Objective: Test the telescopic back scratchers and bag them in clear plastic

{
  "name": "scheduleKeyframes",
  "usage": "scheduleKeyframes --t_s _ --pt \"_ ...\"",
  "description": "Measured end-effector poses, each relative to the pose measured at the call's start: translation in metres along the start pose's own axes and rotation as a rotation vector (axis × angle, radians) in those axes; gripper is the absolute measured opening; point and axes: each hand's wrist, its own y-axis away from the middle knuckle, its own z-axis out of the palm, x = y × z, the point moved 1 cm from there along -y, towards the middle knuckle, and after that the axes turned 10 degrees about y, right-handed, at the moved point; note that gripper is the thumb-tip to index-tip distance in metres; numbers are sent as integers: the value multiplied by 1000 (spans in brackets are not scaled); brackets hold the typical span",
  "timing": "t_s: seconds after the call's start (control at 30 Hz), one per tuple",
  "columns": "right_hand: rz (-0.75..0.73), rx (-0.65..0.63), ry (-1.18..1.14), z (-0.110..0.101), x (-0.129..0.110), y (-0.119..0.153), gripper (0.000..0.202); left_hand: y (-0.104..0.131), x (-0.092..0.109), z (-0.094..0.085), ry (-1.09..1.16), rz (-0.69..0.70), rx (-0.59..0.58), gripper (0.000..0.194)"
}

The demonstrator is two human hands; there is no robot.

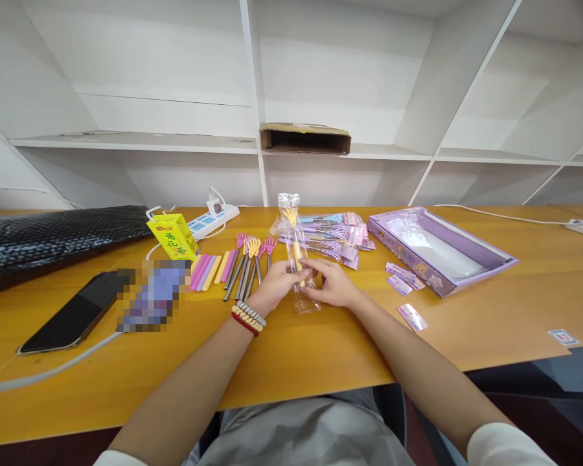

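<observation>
A yellow back scratcher with a small hand-shaped head stands nearly upright inside a clear plastic bag at the middle of the table. My left hand is closed round the lower part of its handle. From the other side, my right hand pinches the handle and bag between thumb and fingers. To the left lie several metal rods with pink, purple and yellow hand-shaped heads, and beside them several loose coloured handles. Behind my hands is a pile of bagged back scratchers with printed cards.
A purple display box stands at the right, with several small printed cards before it. Leftward are a yellow drink carton, a phone, a blurred-out item, a power strip and a black bag. A cardboard box sits on the shelf.
</observation>
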Motion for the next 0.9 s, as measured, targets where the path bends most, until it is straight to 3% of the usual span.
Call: scheduleKeyframes --t_s 0.17,0.4,0.57,0.73,0.9 --pt "28 -61 -158 -5 -1 -1 53 -2 -3 -5 85 -22 154 69" --pt "119 -216 -559 -10 10 0 53 -1 6 -2 163 -75 217 59" --pt "115 -133 -420 -6 6 -1 57 -1 6 -4 168 -59 217 55" --pt "118 -14 -319 -6 4 -3 41 -2 1 -4 180 -52 179 61" --pt "139 -34 -286 -8 3 -5 29 -2 -3 -3 186 -51 173 64"
